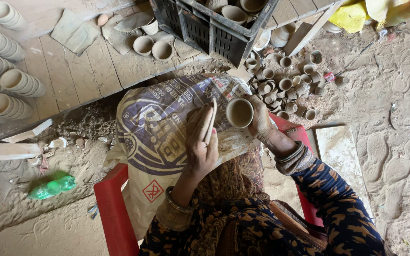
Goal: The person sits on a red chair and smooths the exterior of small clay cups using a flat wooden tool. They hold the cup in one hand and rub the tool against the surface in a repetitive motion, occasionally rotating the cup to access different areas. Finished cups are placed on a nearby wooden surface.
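Clay, pale and unglazed, makes the small cup [239, 113] that the right hand [261, 117] grips by its side wall, mouth turned up toward the camera. Its rim is round and even, its inside smooth and dusty. The left hand [203, 142] lies just beside the cup, fingers stretched flat and together, holding nothing, with its fingertips close to the cup's left edge; I cannot tell whether they touch it. Both wrists wear bangles, and the sleeves are dark cloth with an orange pattern.

Under the hands a woven plastic sack [162, 137], cream with blue print, is draped over the lap, crumpled and dusted with clay. It hangs across a red plastic chair [112, 208], whose arms hem the person in on both sides. Left of the chair, a green plastic bottle [53, 186] lies on the dirt floor, well apart from the hands.

Ahead of the cup, at the right, a loose heap of little cups [285, 85] crowds the ground, so free room there is scant. Open sandy floor [395, 142], marked with footprints, spreads to the right. Farther off, a dark slatted crate [214, 28] holding more cups sits at the edge of a plank bench [72, 71]. 2 bowls [153, 47] rest on the planks beside the crate, and stacks of cups [5, 80] lie on their sides along the left edge.
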